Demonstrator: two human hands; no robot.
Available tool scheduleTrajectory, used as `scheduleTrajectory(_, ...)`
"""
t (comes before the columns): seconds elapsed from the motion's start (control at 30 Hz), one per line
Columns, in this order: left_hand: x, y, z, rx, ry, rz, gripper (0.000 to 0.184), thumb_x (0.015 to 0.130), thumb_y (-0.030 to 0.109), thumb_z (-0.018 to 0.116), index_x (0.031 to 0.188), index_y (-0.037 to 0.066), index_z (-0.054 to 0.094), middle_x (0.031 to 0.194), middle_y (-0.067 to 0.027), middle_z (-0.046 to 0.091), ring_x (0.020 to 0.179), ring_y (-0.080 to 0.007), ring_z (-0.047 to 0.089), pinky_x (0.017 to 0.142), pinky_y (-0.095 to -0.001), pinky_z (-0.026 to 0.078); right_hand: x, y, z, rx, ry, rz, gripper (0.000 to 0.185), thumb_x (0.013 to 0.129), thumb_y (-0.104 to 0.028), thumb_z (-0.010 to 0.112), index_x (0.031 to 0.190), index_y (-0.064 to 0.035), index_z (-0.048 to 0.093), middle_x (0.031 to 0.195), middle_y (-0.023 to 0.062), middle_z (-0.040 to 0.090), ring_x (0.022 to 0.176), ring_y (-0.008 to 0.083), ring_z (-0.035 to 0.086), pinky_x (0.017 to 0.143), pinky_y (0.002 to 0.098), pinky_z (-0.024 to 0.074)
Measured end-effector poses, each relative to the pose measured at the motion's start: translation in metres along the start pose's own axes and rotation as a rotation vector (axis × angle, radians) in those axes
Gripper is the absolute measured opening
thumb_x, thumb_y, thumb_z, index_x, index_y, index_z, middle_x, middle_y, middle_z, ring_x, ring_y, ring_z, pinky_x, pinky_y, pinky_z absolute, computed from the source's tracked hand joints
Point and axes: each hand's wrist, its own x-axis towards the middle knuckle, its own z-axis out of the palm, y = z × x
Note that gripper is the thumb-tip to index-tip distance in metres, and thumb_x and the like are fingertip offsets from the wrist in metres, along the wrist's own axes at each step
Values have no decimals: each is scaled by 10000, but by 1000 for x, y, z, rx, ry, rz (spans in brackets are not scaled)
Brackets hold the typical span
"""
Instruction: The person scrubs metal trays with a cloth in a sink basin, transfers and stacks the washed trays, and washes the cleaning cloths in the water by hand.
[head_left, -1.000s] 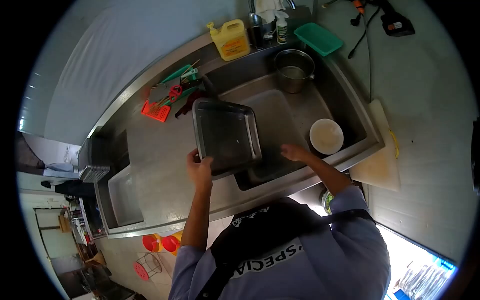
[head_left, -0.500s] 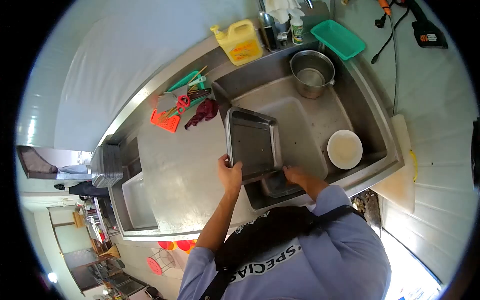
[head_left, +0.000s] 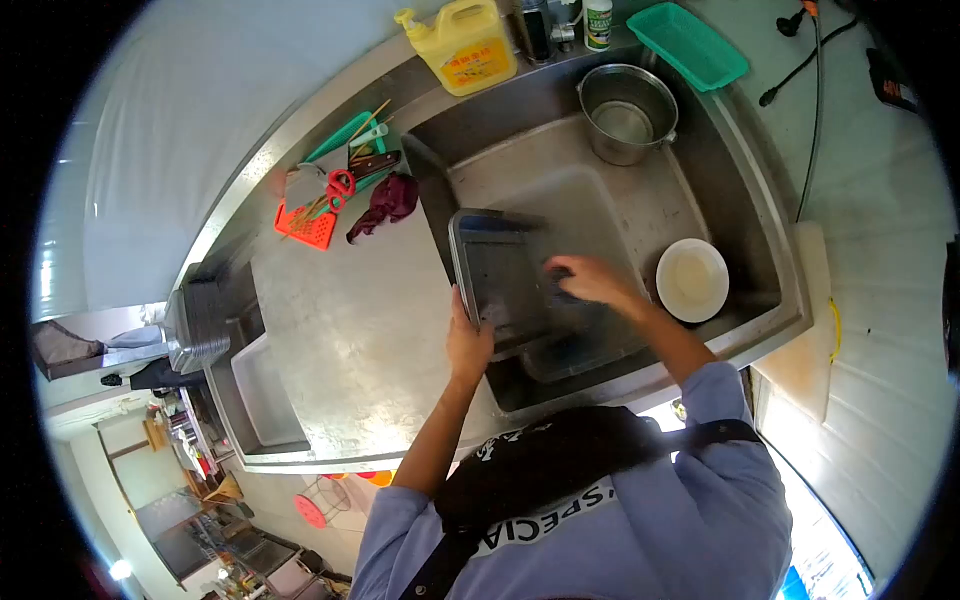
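Note:
A rectangular metal tray (head_left: 500,285) is tilted at the left side of the sink basin. My left hand (head_left: 468,340) is closed on its near left edge, thumb on the inner side. Over the tray's right side is my right hand (head_left: 592,282), blurred by motion. Its fingers are curled round something small and dark that I cannot make out. Under the tray, near the basin's front wall, lies another tray-like piece (head_left: 560,362), partly hidden and blurred.
The sink basin (head_left: 690,190) also holds a metal pot (head_left: 625,115) and a white bowl (head_left: 692,280). Behind stand a yellow jug (head_left: 465,50), a spray bottle (head_left: 597,25) and a green tray (head_left: 688,45). Leftward lie red scissors (head_left: 340,187), a dark red cloth (head_left: 388,205) and stacked trays (head_left: 195,325).
My right hand has moved up and away from the tray's near right corner, across its right side. My left hand keeps hold of the tray. The camera view has shifted slightly.

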Motion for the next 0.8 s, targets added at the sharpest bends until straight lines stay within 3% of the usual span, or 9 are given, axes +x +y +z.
scheduleTrajectory(0.1, 0, 6, -3, 101, -79, 86, 805, 669, 70, 591, 1412, 68, 281, 1158, -212, 512, 1014, -388, 513, 895, -422, 422, 19, -56, 62, 39, 221, -337, 461, 778, -61, 562, 1232, -130, 528, 1247, 158, 533, 1078, 333, 544, 906, 413, 445)
scheduleTrajectory(0.2, 3, 2, -10, 254, -29, 219, 807, 624, 60, 603, 1386, 54, 337, 1231, -198, 461, 1125, -384, 421, 975, -425, 359, 32, -61, 122, -36, 559, -477, 490, 808, -41, 530, 1287, -135, 479, 1279, 165, 502, 1102, 338, 524, 913, 411, 444)
scheduleTrajectory(0.3, 3, -15, -14, 331, 1, 233, 785, 587, 90, 629, 1337, 21, 406, 1322, -180, 392, 1224, -396, 310, 1026, -480, 279, 43, -27, 128, -106, 558, -275, 475, 811, -45, 554, 1277, -113, 499, 1225, 148, 543, 1041, 359, 551, 868, 394, 478)
scheduleTrajectory(0.37, -1, -15, -10, 373, 43, 248, 793, 586, 112, 637, 1336, 10, 398, 1347, -181, 369, 1247, -399, 288, 1024, -514, 261, 60, 30, 133, -170, 543, 74, 460, 830, -45, 521, 1283, -120, 498, 1253, 157, 526, 1052, 356, 549, 871, 389, 477)
scheduleTrajectory(0.43, -9, -18, -3, 361, 50, 202, 773, 618, 139, 647, 1337, 8, 393, 1375, -179, 344, 1272, -399, 256, 1019, -543, 240, 63, 73, 112, -258, 277, 348, 434, 847, -60, 490, 1276, -119, 503, 1225, 162, 534, 1030, 353, 558, 863, 406, 475)
scheduleTrajectory(0.53, -11, -22, 5, 349, 93, 196, 716, 702, 203, 643, 1344, 19, 386, 1400, -175, 325, 1292, -398, 235, 1011, -563, 225, 76, 154, 134, -321, 360, 339, 417, 852, -141, 504, 1269, -147, 514, 1140, 162, 570, 912, 347, 606, 776, 471, 496)
scheduleTrajectory(0.63, -8, -32, 12, 352, 126, 202, 622, 816, 286, 573, 1348, 24, 385, 1418, -171, 312, 1304, -394, 226, 1009, -569, 217, 64, 120, 147, -540, 176, 347, 369, 847, -164, 520, 1212, -124, 557, 1092, 141, 579, 908, 340, 600, 752, 460, 501)
scheduleTrajectory(0.7, -8, -33, 15, 353, 121, 197, 576, 874, 329, 506, 1346, 20, 388, 1425, -168, 308, 1309, -389, 224, 1010, -569, 212, 36, 52, 145, -271, 177, 152, 335, 821, -140, 550, 1151, -96, 591, 1160, 132, 553, 964, 350, 571, 830, 442, 472)
scheduleTrajectory(0.8, -6, -31, 12, 374, 111, 187, 536, 931, 361, 391, 1334, 9, 411, 1432, -160, 302, 1315, -373, 222, 1013, -568, 204, 5, -28, 140, -93, 220, -165, 358, 814, -109, 570, 1172, -104, 579, 1215, 128, 536, 984, 335, 578, 825, 415, 486)
